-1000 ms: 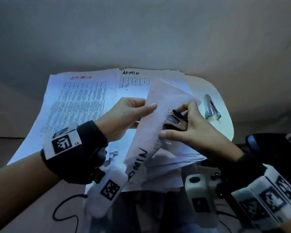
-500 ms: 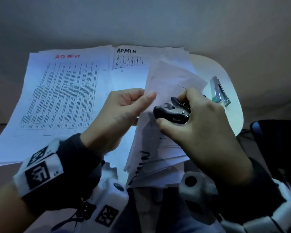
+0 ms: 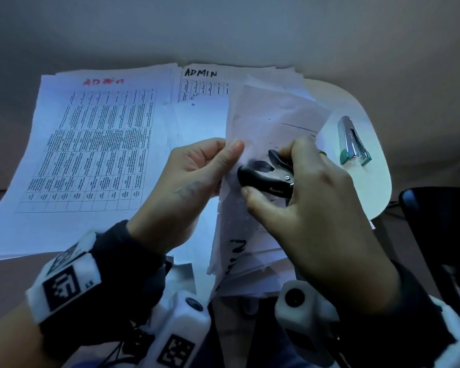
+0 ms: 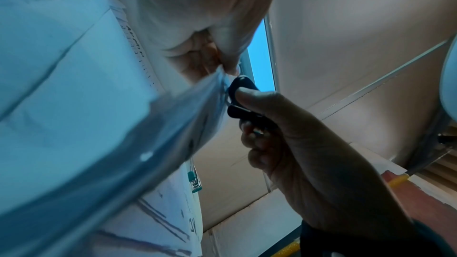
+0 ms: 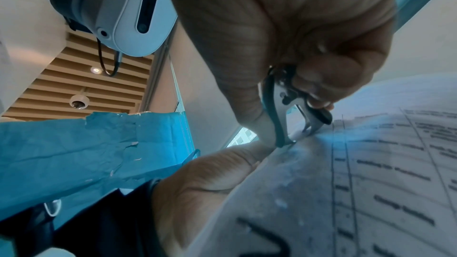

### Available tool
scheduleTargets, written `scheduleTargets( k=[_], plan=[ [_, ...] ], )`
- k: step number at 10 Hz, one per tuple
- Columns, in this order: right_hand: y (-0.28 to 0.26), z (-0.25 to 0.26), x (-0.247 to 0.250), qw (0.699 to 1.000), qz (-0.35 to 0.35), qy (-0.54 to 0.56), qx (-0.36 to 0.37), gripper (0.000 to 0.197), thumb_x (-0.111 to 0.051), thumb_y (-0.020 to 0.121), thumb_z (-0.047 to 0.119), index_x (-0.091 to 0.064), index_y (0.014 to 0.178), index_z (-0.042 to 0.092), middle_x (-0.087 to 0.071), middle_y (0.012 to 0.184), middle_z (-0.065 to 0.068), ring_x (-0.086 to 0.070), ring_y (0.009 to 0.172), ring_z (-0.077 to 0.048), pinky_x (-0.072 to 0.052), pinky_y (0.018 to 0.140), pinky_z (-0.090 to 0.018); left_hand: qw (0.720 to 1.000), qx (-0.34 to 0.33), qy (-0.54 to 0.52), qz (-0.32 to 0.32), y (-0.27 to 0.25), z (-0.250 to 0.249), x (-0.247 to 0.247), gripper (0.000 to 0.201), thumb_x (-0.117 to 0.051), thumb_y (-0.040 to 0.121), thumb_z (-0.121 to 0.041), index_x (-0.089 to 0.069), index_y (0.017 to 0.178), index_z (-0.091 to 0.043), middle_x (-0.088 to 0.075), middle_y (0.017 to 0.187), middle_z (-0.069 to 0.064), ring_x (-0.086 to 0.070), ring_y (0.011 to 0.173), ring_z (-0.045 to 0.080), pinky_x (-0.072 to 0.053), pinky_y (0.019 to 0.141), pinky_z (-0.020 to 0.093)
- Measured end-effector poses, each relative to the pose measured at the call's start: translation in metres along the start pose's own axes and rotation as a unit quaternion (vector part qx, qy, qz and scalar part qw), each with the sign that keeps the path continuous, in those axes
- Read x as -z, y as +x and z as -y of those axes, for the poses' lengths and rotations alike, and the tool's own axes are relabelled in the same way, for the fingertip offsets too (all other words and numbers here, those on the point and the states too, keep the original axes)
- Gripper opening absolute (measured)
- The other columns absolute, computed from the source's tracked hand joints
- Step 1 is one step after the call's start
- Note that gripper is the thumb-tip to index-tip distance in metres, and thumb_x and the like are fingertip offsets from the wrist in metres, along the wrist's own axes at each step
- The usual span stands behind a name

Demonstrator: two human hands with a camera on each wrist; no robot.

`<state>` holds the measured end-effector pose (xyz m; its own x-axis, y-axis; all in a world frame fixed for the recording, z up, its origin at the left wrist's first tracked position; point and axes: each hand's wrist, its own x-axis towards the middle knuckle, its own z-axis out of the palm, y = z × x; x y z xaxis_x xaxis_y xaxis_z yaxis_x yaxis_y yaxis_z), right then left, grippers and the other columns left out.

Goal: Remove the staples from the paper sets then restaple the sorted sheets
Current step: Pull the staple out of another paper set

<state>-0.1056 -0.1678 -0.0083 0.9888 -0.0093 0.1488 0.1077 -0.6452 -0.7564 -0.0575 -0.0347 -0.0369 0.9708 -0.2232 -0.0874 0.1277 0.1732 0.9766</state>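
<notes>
Both of my hands are up over the worktop (image 3: 367,107). My left hand (image 3: 186,184) pinches the edge of a paper set (image 3: 263,134) between thumb and finger and holds it up. My right hand (image 3: 311,208) is curled round a black staple remover (image 3: 266,179) and squeezes it against the same paper, just beside my left thumb.

From my head I see the whole spread: a printed sheet with a red word on top (image 3: 96,144) lies flat on the left, another sheet marked ADMIN (image 3: 202,83) lies behind my hands, and a silver stapler with a green end (image 3: 352,143) lies well apart on the right of the worktop. My right wrist camera shows what my head cannot: the metal claws of the staple remover (image 5: 294,116) touch the paper right at its edge, beside my left thumb. I cannot see the staple itself. My left wrist camera shows the paper (image 4: 193,93) bent up under my thumb, with the black handles (image 4: 241,97) beside it.

Half a second ago my hands sat the same way, still pinching and squeezing. The remover's black handle now points more to my left.
</notes>
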Motion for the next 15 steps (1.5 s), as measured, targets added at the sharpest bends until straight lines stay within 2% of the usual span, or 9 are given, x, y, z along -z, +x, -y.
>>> scheduleTargets(
  k=[1, 2, 5, 8, 9, 11, 12, 13, 15],
  plan=[
    [-0.001, 0.003, 0.001, 0.999, -0.006, -0.02, 0.024, 0.049, -0.057, 0.071, 0.047, -0.057, 0.098, 0.006, -0.063, 0.09, -0.008, -0.061, 0.08, -0.029, -0.052, 0.071, -0.045, 1.0, -0.004, 0.01, 0.012, 0.002, 0.0, -0.001, 0.025, -0.055, 0.087, -0.022, -0.062, 0.082, 0.001, -0.061, 0.077, 0.018, -0.054, 0.069, 0.023, -0.045, 0.061, 0.025],
    [0.002, 0.002, 0.002, 0.998, 0.004, -0.055, 0.038, 0.036, -0.066, 0.079, 0.037, -0.045, 0.092, 0.012, -0.055, 0.085, -0.004, -0.053, 0.071, -0.025, -0.044, 0.066, -0.036, 1.0, -0.015, 0.006, 0.023, 0.001, -0.005, -0.005, 0.024, -0.05, 0.091, -0.017, -0.058, 0.073, -0.004, -0.059, 0.058, -0.002, -0.05, 0.05, 0.004, -0.042, 0.049, 0.012],
    [0.003, -0.003, 0.003, 0.996, -0.03, -0.054, 0.063, 0.035, -0.064, 0.077, 0.038, -0.044, 0.09, 0.012, -0.059, 0.085, -0.004, -0.057, 0.076, -0.024, -0.047, 0.065, -0.039, 0.999, -0.04, 0.002, 0.025, -0.001, -0.01, -0.01, 0.04, -0.045, 0.094, -0.009, -0.048, 0.054, -0.014, -0.043, 0.044, -0.015, -0.039, 0.039, -0.003, -0.033, 0.042, 0.008],
    [0.003, -0.005, 0.005, 0.998, -0.026, -0.004, 0.054, 0.032, -0.061, 0.075, 0.038, -0.046, 0.09, 0.014, -0.061, 0.082, 0.002, -0.056, 0.074, -0.011, -0.044, 0.065, -0.029, 0.999, -0.049, 0.022, 0.01, -0.003, -0.009, -0.007, 0.031, -0.054, 0.083, -0.028, -0.042, 0.06, -0.012, -0.03, 0.054, -0.006, -0.026, 0.049, 0.005, -0.024, 0.046, 0.018],
    [0.004, -0.006, 0.004, 0.998, -0.031, 0.001, 0.061, 0.031, -0.062, 0.075, 0.036, -0.045, 0.088, 0.015, -0.06, 0.08, 0.004, -0.053, 0.072, -0.007, -0.043, 0.062, -0.024, 0.999, -0.045, 0.01, 0.015, -0.002, -0.007, -0.005, 0.036, -0.059, 0.086, -0.027, -0.048, 0.069, 0.002, -0.032, 0.059, 0.001, -0.029, 0.053, 0.007, -0.026, 0.048, 0.019],
    [0.002, -0.008, -0.002, 0.995, -0.078, 0.021, 0.064, 0.03, -0.066, 0.073, 0.033, -0.046, 0.085, 0.015, -0.057, 0.076, 0.012, -0.055, 0.073, -0.004, -0.043, 0.058, -0.015, 0.998, -0.049, -0.011, 0.032, -0.005, -0.012, -0.008, 0.026, -0.05, 0.088, -0.019, -0.055, 0.064, -0.009, -0.051, 0.054, -0.008, -0.046, 0.046, 0.0, -0.039, 0.047, 0.011],
    [0.003, -0.009, -0.001, 0.993, -0.087, 0.046, 0.068, 0.03, -0.069, 0.073, 0.031, -0.048, 0.085, 0.013, -0.06, 0.078, 0.009, -0.057, 0.072, -0.005, -0.045, 0.057, -0.013, 0.997, -0.07, -0.018, 0.032, -0.006, -0.014, -0.009, 0.019, -0.054, 0.086, -0.014, -0.062, 0.07, -0.008, -0.063, 0.056, -0.007, -0.056, 0.052, 0.004, -0.046, 0.053, 0.015],
    [0.005, -0.009, 0.0, 0.991, -0.093, 0.061, 0.074, 0.03, -0.07, 0.073, 0.029, -0.048, 0.084, 0.013, -0.061, 0.078, 0.008, -0.058, 0.071, -0.007, -0.045, 0.056, -0.014, 0.995, -0.085, -0.05, 0.021, -0.006, -0.016, -0.01, 0.01, -0.062, 0.076, -0.013, -0.068, 0.079, -0.006, -0.072, 0.073, 0.007, -0.066, 0.064, 0.015, -0.053, 0.058, 0.021],
    [0.006, -0.01, 0.0, 0.989, -0.1, 0.08, 0.079, 0.027, -0.07, 0.072, 0.027, -0.048, 0.081, 0.014, -0.06, 0.074, 0.009, -0.057, 0.069, -0.006, -0.041, 0.054, -0.009, 0.997, -0.053, -0.041, 0.023, -0.006, -0.021, -0.011, 0.01, -0.059, 0.08, -0.012, -0.065, 0.079, -0.004, -0.07, 0.069, 0.003, -0.062, 0.058, 0.011, -0.046, 0.054, 0.017]
  ],
)
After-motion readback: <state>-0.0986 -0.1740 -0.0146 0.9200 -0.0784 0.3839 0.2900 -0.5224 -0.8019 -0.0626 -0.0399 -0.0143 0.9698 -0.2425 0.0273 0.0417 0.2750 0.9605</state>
